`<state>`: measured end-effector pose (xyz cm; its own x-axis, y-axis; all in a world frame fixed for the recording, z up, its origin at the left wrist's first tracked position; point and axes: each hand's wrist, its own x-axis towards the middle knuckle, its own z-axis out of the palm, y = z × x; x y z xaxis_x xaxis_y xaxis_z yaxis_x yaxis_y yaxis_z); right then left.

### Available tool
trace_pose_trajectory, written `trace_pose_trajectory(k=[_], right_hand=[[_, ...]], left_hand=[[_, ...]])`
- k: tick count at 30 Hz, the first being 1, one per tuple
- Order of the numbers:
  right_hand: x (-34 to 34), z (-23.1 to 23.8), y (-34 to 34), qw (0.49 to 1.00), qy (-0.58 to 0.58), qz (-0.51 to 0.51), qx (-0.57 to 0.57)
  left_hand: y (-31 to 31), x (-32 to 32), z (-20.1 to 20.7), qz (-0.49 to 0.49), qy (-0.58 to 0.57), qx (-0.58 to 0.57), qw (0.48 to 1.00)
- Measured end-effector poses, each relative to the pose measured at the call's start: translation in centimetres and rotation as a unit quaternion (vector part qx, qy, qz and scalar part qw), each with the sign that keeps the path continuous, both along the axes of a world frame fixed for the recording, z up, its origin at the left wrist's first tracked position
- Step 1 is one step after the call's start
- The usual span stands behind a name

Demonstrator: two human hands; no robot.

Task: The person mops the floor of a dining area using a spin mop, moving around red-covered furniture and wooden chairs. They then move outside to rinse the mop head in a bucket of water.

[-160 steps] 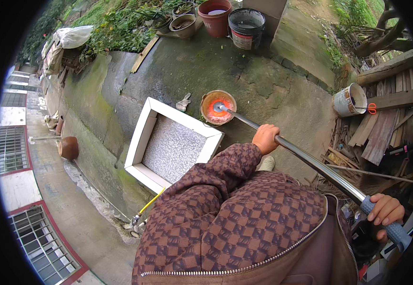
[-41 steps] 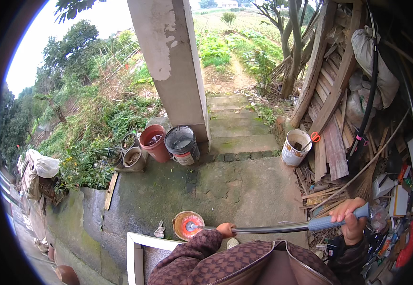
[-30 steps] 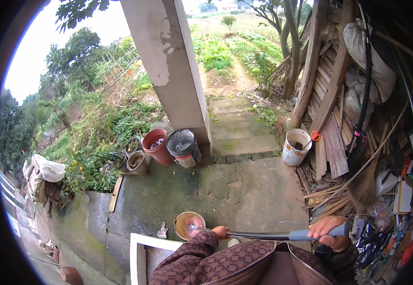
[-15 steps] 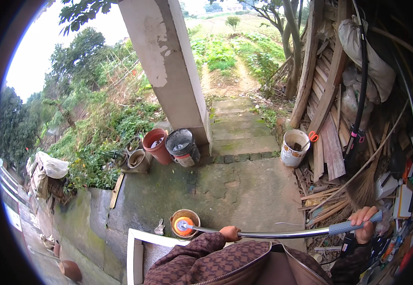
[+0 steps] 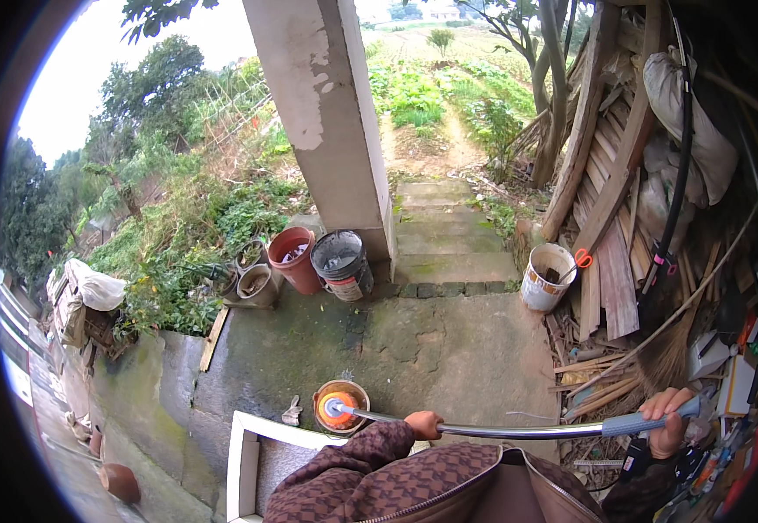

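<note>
Both hands grip a metal pole (image 5: 518, 430), left hand (image 5: 423, 424) mid-shaft, right hand (image 5: 666, 420) on its grey handle, tip in an orange basin (image 5: 340, 407) beside a white frame (image 5: 241, 453), buckets (image 5: 326, 261) beyond.

Pole (image 5: 518, 429): silver-grey metal shaft with a pale blue-grey grip (image 5: 636, 424); mop head (image 5: 338, 408) orange with a white centre, in a rust-brown basin (image 5: 341, 390). Sleeve (image 5: 353, 466): brown with a lighter tan check pattern. Pots: one terracotta red (image 5: 294, 260), one dark grey (image 5: 341, 263), one white bucket (image 5: 546, 276) with orange-handled scissors (image 5: 582, 259); concrete floor (image 5: 448, 349) grey with green moss stains.
</note>
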<state>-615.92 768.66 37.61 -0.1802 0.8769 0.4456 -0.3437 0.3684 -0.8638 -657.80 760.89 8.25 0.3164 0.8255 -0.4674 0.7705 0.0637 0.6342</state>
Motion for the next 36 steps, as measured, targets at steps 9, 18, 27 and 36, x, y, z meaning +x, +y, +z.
trace_pose_trajectory(k=[9,18,27,36], right_hand=[[-9.5,3.5,-2.7,0.997,-0.078,-0.002,0.0],[-14.7,2.7,-3.4,0.996,-0.041,0.084,-0.011],[-9.8,1.3,-3.0,0.978,-0.005,0.207,0.007],[1.0,-0.1,-0.8,0.994,0.056,0.076,0.052]], left_hand=[[-0.6,-5.3,-4.2,-0.006,-0.064,-0.015,0.998],[-1.8,-9.0,-7.7,0.035,-0.028,-0.021,0.999],[-2.7,-6.9,-5.9,-0.007,0.054,-0.043,0.998],[-1.6,1.3,0.2,-0.01,0.053,-0.029,0.998]])
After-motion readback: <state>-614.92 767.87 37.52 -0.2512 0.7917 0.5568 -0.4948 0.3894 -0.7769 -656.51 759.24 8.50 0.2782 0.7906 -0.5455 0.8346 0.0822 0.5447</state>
